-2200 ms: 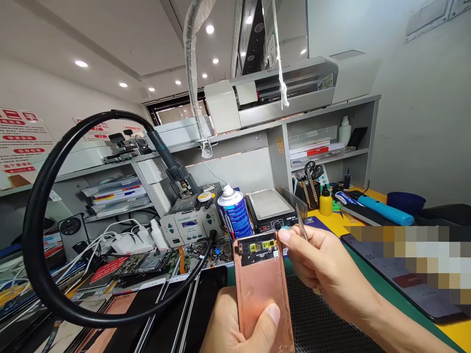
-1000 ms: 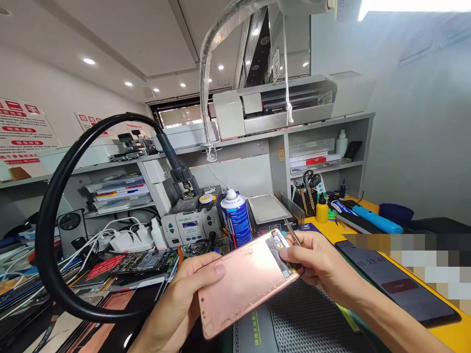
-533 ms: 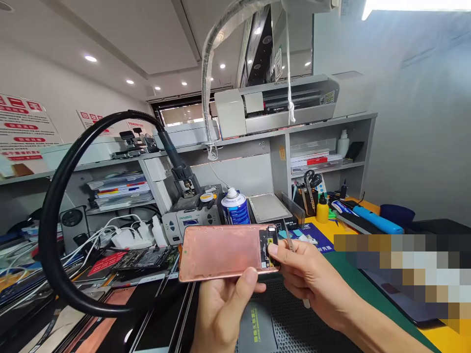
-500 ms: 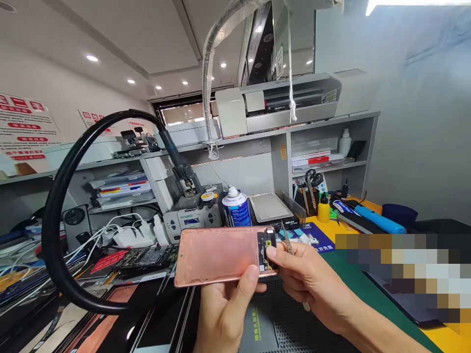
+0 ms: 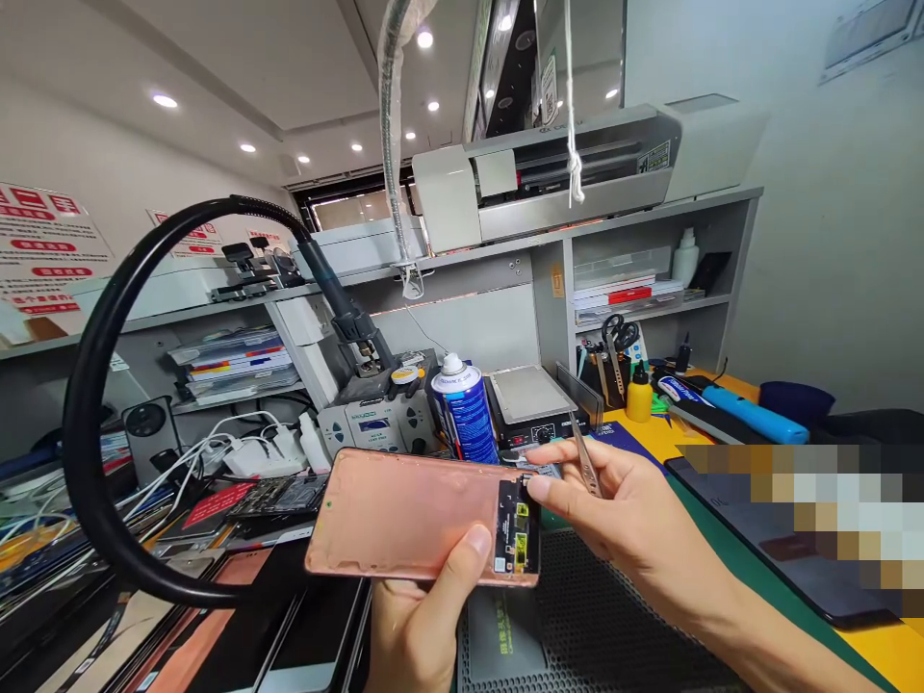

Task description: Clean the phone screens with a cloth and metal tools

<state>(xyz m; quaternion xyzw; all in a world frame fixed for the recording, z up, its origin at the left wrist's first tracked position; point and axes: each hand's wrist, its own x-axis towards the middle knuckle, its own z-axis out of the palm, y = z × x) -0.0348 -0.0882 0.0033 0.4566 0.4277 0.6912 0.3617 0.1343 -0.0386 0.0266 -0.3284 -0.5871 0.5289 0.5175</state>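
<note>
A copper-pink phone frame (image 5: 411, 520) lies across my left hand (image 5: 433, 606), which grips its lower long edge with the thumb on the pink surface. At its right end is a black strip (image 5: 511, 539) with small yellow-green patches. My right hand (image 5: 613, 500) has thumb and index finger at the upper right corner of the frame, touching or nearly touching it. Metal tweezers (image 5: 586, 462) stick up between the fingers of that same hand, tips pointing up and away from the frame.
Behind the frame stand a blue spray can (image 5: 466, 414), a soldering station (image 5: 375, 419) and a flat heating plate (image 5: 530, 395). A thick black hose (image 5: 83, 423) loops at left above several phone parts. A black mat (image 5: 606, 616) lies below; a dark phone (image 5: 765, 539) rests at right.
The phone frame has shifted left and slightly down with my left hand. My right thumb and index finger have moved to its upper corner, and the tweezers have swung rightward. The view has tilted.
</note>
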